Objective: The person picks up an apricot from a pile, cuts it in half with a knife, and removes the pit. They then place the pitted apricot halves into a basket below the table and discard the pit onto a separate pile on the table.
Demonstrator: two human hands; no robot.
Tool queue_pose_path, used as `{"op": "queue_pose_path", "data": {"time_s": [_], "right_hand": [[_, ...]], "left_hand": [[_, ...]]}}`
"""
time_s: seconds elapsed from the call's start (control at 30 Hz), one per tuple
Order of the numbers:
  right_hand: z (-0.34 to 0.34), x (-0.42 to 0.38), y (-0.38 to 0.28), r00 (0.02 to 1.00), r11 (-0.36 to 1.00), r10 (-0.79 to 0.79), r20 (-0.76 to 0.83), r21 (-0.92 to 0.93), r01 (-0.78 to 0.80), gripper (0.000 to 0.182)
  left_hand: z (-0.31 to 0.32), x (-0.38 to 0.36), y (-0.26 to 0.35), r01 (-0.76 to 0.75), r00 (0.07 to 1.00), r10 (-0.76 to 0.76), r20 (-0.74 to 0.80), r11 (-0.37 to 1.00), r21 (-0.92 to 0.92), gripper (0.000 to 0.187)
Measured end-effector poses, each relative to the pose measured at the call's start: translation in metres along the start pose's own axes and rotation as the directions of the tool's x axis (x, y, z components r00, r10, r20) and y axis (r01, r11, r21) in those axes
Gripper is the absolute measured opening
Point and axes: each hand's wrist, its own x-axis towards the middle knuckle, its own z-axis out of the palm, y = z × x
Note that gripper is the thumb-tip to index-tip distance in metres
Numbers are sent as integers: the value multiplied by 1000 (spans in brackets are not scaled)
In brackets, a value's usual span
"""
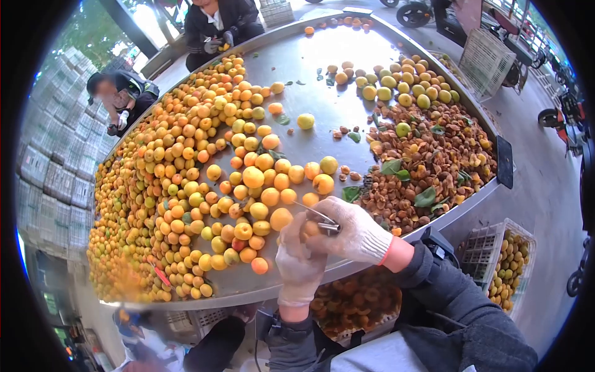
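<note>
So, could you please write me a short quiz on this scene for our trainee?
1. What does the white-gloved right hand hold: (a) a green leaf, (b) a slim silver metal tool, (c) a crate?
2. True or false: the heap of brown pits and scraps lies on the right side of the grey metal table.
3. Fill in: the white plastic crate at the lower right holds ____.

Key: 1 b; 2 true; 3 yellow-green fruit.

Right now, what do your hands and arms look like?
The right hand wears an off-white knitted glove with a ribbed, red-edged cuff. The left hand has an off-white glove too, with greyish smudges. Both long sleeves are dark grey, and a boxy black gadget sits by the right one.
</note>
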Motion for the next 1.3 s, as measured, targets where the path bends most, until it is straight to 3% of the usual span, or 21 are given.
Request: {"op": "queue_pose_path", "data": {"time_s": [0.07,0.13,0.17,0.2,0.23,0.33,0.37,0.4,0.43,0.47,0.5,0.53,0.6,0.63,0.8,0.9,1.0,1.13,1.2,1.27,1.3], "right_hand": [[-4,4,6,959,937,192,207,252,-242,42],[-8,5,2,976,931,142,166,312,-188,36],[-17,7,-7,901,799,332,280,424,-426,33],[-21,8,-11,776,600,479,411,491,-631,30],[-16,6,-6,790,598,486,374,516,-613,26],[-24,8,0,729,648,462,506,368,-666,23],[-19,4,18,825,855,275,495,266,-445,21],[-12,2,29,824,856,272,497,266,-444,21],[-6,0,39,932,921,211,294,259,-290,19],[-3,-3,44,989,967,126,80,214,-140,18],[-22,8,0,850,786,498,171,325,-526,17],[-24,11,-8,848,785,504,167,322,-530,17],[-23,14,-15,835,438,546,-72,874,-211,17],[-15,17,-14,824,424,533,-193,904,-62,19],[5,14,-9,832,485,433,-345,868,108,18],[13,10,-7,876,714,214,-432,681,161,17],[20,8,-5,897,777,78,-435,590,218,18],[24,15,-12,897,666,327,-296,746,3,20],[23,28,-6,868,517,441,-226,855,-40,18],[32,36,11,779,164,611,-141,985,50,15],[34,37,9,770,167,624,-134,985,37,13]], "left_hand": [[9,-8,-10,21,1000,-22,-4,997,-72,44],[14,-14,-17,250,965,-259,50,839,-482,43],[10,-13,-18,253,964,-263,47,841,-478,43],[2,-10,-20,388,895,-405,184,506,-771,43],[-3,-8,-21,438,809,-462,364,61,-897,43],[-4,-4,-23,412,774,-548,316,57,-909,48],[-6,-4,-25,410,775,-549,312,62,-910,48],[-6,-4,-26,408,765,-536,357,-25,-913,50],[-6,-6,-27,406,754,-518,404,-115,-906,51],[-5,-7,-26,409,750,-521,408,-119,-905,51],[-3,-7,-23,470,723,-544,425,-64,-881,53],[0,-7,-21,529,696,-567,441,-11,-849,54],[5,-9,-16,568,684,-559,469,5,-823,54],[9,-11,-14,604,672,-554,491,26,-797,53],[20,-13,-4,641,633,-588,503,34,-767,42],[21,-16,1,630,657,-606,447,116,-768,38],[20,-14,9,646,669,-637,382,244,-724,39],[19,-11,15,719,584,-753,303,306,-624,34],[26,-17,-4,709,599,-757,262,349,-613,33],[24,-15,-6,698,613,-759,219,391,-600,33],[20,-8,4,713,564,-791,239,319,-625,33]]}}
